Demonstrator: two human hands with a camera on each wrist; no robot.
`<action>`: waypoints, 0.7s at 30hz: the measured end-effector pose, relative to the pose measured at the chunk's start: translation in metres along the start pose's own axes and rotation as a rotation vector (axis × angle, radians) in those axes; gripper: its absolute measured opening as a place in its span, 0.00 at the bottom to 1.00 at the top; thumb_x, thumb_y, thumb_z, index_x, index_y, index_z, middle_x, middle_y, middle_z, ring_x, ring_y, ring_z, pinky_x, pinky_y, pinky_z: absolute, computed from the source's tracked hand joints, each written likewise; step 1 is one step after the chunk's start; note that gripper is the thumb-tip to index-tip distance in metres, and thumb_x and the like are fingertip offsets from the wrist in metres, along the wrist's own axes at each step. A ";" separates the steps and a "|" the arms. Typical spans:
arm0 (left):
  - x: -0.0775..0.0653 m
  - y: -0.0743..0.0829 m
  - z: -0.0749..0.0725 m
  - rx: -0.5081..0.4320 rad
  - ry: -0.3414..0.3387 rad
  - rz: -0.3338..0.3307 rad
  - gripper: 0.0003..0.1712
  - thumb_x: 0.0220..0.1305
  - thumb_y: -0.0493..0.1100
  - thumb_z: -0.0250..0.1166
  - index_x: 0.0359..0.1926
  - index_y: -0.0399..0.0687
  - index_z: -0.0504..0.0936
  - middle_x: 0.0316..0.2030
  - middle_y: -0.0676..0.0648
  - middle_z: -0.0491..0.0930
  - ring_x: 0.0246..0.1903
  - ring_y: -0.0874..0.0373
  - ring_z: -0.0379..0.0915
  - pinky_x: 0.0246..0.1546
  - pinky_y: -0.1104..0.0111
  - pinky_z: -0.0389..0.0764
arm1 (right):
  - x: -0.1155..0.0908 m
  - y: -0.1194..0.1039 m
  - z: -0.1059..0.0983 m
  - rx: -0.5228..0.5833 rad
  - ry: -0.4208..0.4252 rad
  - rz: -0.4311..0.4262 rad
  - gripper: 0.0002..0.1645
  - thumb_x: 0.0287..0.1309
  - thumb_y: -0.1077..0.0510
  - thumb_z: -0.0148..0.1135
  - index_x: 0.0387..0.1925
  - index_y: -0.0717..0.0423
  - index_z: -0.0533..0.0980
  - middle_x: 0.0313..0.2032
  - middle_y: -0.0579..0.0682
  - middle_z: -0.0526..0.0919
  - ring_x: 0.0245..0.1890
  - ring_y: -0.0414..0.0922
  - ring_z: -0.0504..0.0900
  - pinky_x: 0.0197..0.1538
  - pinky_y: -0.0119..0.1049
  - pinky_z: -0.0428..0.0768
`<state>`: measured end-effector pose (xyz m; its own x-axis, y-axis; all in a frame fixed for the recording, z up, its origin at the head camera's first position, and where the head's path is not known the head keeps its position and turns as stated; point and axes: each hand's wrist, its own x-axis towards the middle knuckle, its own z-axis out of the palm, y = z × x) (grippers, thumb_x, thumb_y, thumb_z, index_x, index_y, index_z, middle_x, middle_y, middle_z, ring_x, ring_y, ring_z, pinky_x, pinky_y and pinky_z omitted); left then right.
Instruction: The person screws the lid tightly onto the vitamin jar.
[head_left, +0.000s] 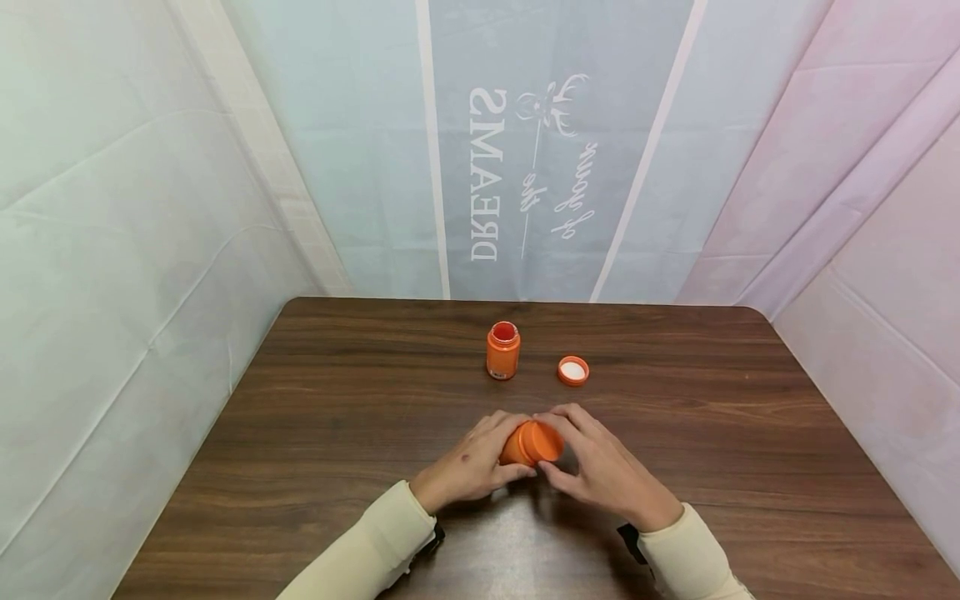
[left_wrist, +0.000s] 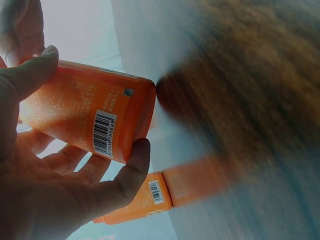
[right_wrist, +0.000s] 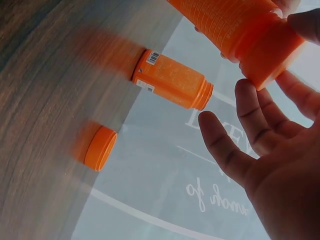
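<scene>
My left hand (head_left: 480, 458) grips the body of an orange bottle (left_wrist: 75, 105), which leans to the right, its base edge close over the table. A barcode label faces the left wrist camera. On the bottle's mouth sits an orange cap (head_left: 546, 442), and my right hand (head_left: 600, 467) pinches it between thumb and fingertips. In the right wrist view the cap's side (right_wrist: 272, 52) shows between that thumb and fingers. Beyond the hands stands a second orange bottle (head_left: 502, 352), upright and uncapped. To its right a loose orange cap (head_left: 573, 371) lies with its white inside facing up.
The dark wood table (head_left: 360, 375) has a glossy surface that reflects the bottles. Behind its far edge hangs a blue-grey cloth (head_left: 555, 183) with white lettering. Pale cloth walls (head_left: 150, 250) rise along the left and right sides.
</scene>
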<state>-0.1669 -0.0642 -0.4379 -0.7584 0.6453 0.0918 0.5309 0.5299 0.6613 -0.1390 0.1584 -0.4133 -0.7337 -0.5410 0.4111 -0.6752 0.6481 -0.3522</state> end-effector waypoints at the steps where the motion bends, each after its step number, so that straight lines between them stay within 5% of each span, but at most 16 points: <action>1: 0.000 0.000 0.000 0.002 0.001 0.000 0.35 0.63 0.52 0.71 0.67 0.53 0.69 0.55 0.51 0.73 0.50 0.59 0.68 0.50 0.64 0.73 | 0.000 0.000 0.000 0.008 0.004 0.002 0.33 0.49 0.54 0.75 0.57 0.55 0.75 0.51 0.48 0.75 0.44 0.40 0.77 0.44 0.38 0.80; 10: 0.000 0.001 0.000 -0.003 -0.004 -0.006 0.33 0.63 0.51 0.72 0.65 0.54 0.70 0.55 0.51 0.73 0.50 0.58 0.68 0.51 0.64 0.73 | 0.000 -0.004 0.001 0.028 -0.007 0.086 0.30 0.54 0.51 0.75 0.56 0.54 0.75 0.48 0.44 0.75 0.40 0.35 0.74 0.39 0.31 0.78; 16: 0.000 0.000 -0.001 0.000 -0.007 -0.008 0.33 0.63 0.52 0.71 0.66 0.54 0.69 0.55 0.51 0.73 0.50 0.58 0.68 0.50 0.63 0.73 | 0.002 -0.003 -0.005 -0.036 -0.041 0.070 0.42 0.53 0.43 0.76 0.65 0.54 0.70 0.54 0.49 0.75 0.47 0.44 0.78 0.47 0.44 0.80; 21: 0.000 0.000 -0.001 -0.008 -0.009 -0.010 0.36 0.63 0.53 0.71 0.68 0.53 0.68 0.55 0.51 0.73 0.50 0.58 0.68 0.50 0.63 0.73 | 0.004 -0.001 -0.010 -0.053 -0.082 0.006 0.40 0.50 0.51 0.75 0.65 0.51 0.72 0.58 0.51 0.74 0.52 0.46 0.77 0.50 0.49 0.78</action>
<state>-0.1674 -0.0646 -0.4375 -0.7602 0.6450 0.0783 0.5203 0.5321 0.6680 -0.1405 0.1609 -0.4026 -0.7432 -0.5774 0.3381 -0.6671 0.6781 -0.3085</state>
